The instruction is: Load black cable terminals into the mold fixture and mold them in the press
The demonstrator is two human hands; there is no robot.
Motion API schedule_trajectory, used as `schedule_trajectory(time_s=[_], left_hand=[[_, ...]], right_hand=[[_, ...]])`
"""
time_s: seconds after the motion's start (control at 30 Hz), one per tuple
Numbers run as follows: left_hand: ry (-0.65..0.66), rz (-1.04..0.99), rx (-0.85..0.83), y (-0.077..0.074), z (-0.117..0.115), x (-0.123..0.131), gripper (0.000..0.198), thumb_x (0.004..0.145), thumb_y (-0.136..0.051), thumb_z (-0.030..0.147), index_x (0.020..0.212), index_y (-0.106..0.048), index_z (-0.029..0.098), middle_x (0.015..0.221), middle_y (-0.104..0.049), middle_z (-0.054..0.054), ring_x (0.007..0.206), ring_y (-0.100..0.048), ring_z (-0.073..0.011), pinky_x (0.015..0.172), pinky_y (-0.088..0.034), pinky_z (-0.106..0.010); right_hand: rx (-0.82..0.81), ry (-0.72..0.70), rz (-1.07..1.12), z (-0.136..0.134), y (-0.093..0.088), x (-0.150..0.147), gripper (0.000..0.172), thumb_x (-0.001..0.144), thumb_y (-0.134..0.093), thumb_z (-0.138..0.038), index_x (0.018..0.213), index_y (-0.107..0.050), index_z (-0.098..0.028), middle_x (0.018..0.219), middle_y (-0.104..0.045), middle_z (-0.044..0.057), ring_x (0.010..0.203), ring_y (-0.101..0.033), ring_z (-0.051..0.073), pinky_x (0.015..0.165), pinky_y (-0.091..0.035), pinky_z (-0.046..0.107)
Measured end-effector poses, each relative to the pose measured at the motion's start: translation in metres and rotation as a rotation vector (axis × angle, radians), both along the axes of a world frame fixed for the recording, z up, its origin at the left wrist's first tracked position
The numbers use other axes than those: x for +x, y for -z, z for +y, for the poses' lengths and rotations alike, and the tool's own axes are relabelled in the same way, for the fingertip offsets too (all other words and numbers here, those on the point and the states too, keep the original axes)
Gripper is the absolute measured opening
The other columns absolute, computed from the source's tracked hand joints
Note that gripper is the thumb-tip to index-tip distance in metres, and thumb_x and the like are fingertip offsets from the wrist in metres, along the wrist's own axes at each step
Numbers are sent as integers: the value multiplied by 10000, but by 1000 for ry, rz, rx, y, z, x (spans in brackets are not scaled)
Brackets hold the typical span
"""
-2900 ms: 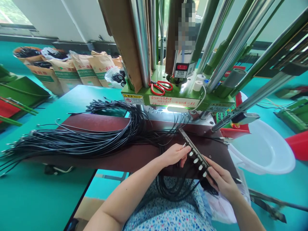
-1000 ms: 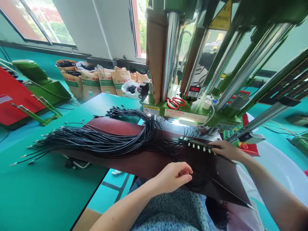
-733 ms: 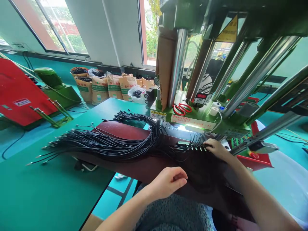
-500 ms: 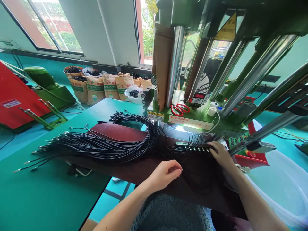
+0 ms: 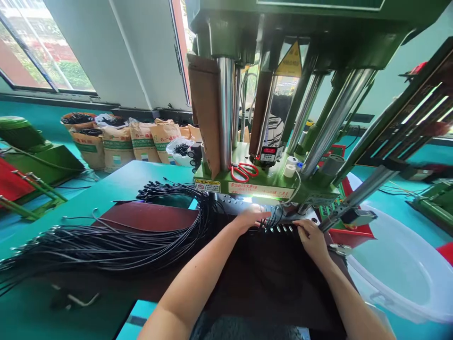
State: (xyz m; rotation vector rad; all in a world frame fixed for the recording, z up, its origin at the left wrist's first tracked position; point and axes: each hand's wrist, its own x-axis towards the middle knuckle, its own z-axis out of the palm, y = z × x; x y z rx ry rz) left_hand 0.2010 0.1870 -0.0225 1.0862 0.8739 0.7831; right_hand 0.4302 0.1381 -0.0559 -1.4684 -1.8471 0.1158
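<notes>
My right hand [image 5: 311, 240] pinches the right end of a narrow dark bar [image 5: 288, 224] lying at the front of the press. Several short silvery cable ends [image 5: 279, 229] stick out along the bar's near side. My left hand [image 5: 250, 219], slightly blurred, reaches over the bar's left part, with fingers stretched and apart beside thin black cables [image 5: 272, 217] that loop up from the bar. Left of it, a large bundle of black cables [image 5: 141, 243] with metal tips spreads across a dark red-brown board [image 5: 152, 218].
A green press [image 5: 226, 35] with steel columns rises behind my hands. Red-handled scissors [image 5: 244, 172] lie on its ledge. A large translucent tub [image 5: 396, 264] stands at right. Filled paper sacks [image 5: 116, 146] line the back wall by the green table [image 5: 138, 172].
My left hand has moved forward from above the board to the bar and cables. The right hand stays at the bar's right end. The view has turned right.
</notes>
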Motion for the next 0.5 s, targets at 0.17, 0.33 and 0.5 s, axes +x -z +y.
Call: schedule_trajectory(time_s=[0.17,0.33,0.5], left_hand=[[178,-214,-24,8,-1,10,382,591,-720,433,767,-594,118,721,-601,-34,616,-554,-106,605,-436,-233],[146,-276,-33,10,-3,9,404,597,-724,416,831,-607,107,726,-617,-44,602,-551,-101,574,-405,-216],[105,-268,-67,10,-4,10,421,560,-743,409,812,-588,109,693,-609,-21,587,-550,-96,569,-389,-213]], right_hand=[[0,8,10,2,1,2,224,792,-402,-233,801,-624,-204,812,-640,60,823,-575,225,784,-447,397],[-10,3,12,5,3,3,220,797,-404,-230,793,-622,-204,811,-639,60,822,-570,224,780,-442,394],[-8,9,10,6,6,2,227,797,-404,-235,805,-628,-200,817,-633,64,834,-565,226,787,-435,394]])
